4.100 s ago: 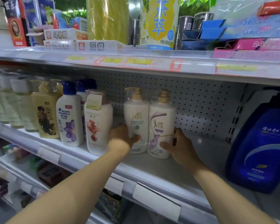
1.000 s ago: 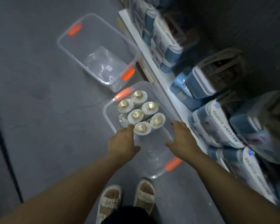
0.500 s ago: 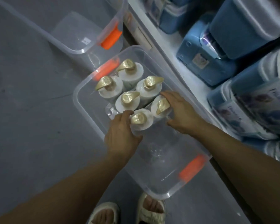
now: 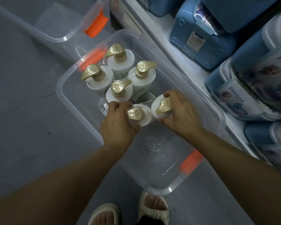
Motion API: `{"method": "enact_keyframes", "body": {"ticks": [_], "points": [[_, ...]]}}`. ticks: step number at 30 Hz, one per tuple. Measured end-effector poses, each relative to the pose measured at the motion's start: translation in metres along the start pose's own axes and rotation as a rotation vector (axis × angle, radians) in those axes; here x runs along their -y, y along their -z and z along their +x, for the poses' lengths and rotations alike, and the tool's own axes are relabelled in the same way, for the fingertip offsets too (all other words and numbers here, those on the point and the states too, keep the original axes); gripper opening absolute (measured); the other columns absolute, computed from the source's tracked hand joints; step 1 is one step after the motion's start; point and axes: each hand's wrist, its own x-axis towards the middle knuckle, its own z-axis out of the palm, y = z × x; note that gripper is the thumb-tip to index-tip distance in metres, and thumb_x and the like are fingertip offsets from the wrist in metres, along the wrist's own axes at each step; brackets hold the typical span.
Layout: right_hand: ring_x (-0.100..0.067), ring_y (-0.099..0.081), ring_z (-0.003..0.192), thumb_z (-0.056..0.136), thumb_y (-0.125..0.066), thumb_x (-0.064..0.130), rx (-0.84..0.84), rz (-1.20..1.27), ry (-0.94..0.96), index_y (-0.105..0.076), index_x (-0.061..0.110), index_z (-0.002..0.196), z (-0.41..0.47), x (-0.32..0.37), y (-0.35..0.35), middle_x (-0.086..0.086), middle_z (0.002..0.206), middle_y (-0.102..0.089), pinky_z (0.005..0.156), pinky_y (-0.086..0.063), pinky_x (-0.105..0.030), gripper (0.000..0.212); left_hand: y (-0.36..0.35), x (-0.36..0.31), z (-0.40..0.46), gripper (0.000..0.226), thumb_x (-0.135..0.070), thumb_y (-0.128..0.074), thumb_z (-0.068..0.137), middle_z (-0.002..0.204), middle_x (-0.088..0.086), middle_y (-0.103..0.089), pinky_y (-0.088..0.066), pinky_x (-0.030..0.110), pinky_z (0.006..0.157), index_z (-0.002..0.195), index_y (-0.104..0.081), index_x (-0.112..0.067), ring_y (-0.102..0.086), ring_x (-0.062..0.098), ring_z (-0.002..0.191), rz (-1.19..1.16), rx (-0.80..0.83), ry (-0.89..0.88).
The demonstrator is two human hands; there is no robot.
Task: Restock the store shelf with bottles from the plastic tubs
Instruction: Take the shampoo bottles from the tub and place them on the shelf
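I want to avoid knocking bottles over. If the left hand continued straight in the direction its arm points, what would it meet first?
Probably the middle bottle just beyond the left hand, which already grips the nearest bottle; depth is unclear.

Blue-and-white packs (image 4: 243, 101) stacked on the bottom shelf carry sideways lettering that appears to read "Frozen", though it is blurred. A pale sticker (image 4: 195, 41) on a blue plastic box (image 4: 201, 51) bears handwritten marks too faint to read.
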Motion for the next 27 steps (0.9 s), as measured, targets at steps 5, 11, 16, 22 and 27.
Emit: {"method": "enact_keyframes", "body": {"ticks": [5, 11, 16, 22, 27], "points": [[-0.032, -0.059, 0.101, 0.059, -0.086, 0.032, -0.070, -0.072, -0.200, -0.051, 0.009, 0.118, -0.035, 0.001, 0.000, -0.010, 0.116, -0.057, 0.079, -0.049, -0.040, 0.072, -0.008, 0.002, -0.012, 0.061, -0.013, -0.081, 0.067, 0.108, -0.004, -0.063, -0.042, 0.029, 0.072, 0.121, -0.052, -0.018, -0.061, 0.022, 0.096, -0.162, -0.011, -0.096], [-0.024, -0.051, 0.113, 0.056, -0.089, 0.020, 0.006, 0.115, -0.249, -0.045, 0.012, 0.129, -0.021, -0.014, 0.002, -0.006, 0.130, -0.046, 0.086, -0.040, -0.027, 0.086, -0.016, 0.009, 0.004, 0.072, -0.016, -0.081, 0.067, 0.106, -0.006, -0.058, -0.045, 0.030, 0.079, 0.128, -0.043, -0.019, -0.058, 0.025, 0.104, -0.285, 0.128, 0.006], [-0.019, -0.054, 0.106, 0.065, -0.084, 0.016, 0.095, 0.231, -0.293, -0.043, 0.022, 0.132, -0.020, -0.025, -0.002, 0.002, 0.123, -0.055, 0.072, -0.035, -0.019, 0.078, -0.030, 0.014, 0.017, 0.078, -0.023, -0.085, 0.063, 0.119, 0.001, -0.062, -0.044, 0.030, 0.083, 0.130, -0.044, -0.019, -0.057, 0.025, 0.111, -0.262, 0.173, 0.041], [-0.017, -0.058, 0.102, 0.054, -0.090, 0.013, 0.078, 0.499, -0.368, -0.041, 0.034, 0.119, -0.011, -0.030, -0.012, 0.012, 0.106, -0.059, 0.083, -0.051, -0.035, 0.084, -0.042, 0.017, 0.023, 0.086, -0.022, -0.090, 0.056, 0.107, -0.008, -0.059, -0.041, 0.023, 0.078, 0.129, -0.045, -0.016, -0.057, 0.015, 0.100, -0.345, 0.164, 0.013], [-0.016, -0.059, 0.105, 0.055, -0.086, 0.000, 0.103, 0.643, -0.388, -0.046, 0.035, 0.110, -0.007, -0.037, -0.010, 0.006, 0.108, -0.063, 0.082, -0.053, -0.031, 0.076, -0.037, 0.014, 0.022, 0.086, -0.018, -0.091, 0.054, 0.113, -0.006, -0.059, -0.046, 0.010, 0.074, 0.126, -0.044, -0.013, -0.057, 0.012, 0.101, -0.451, 0.163, -0.008]]}}
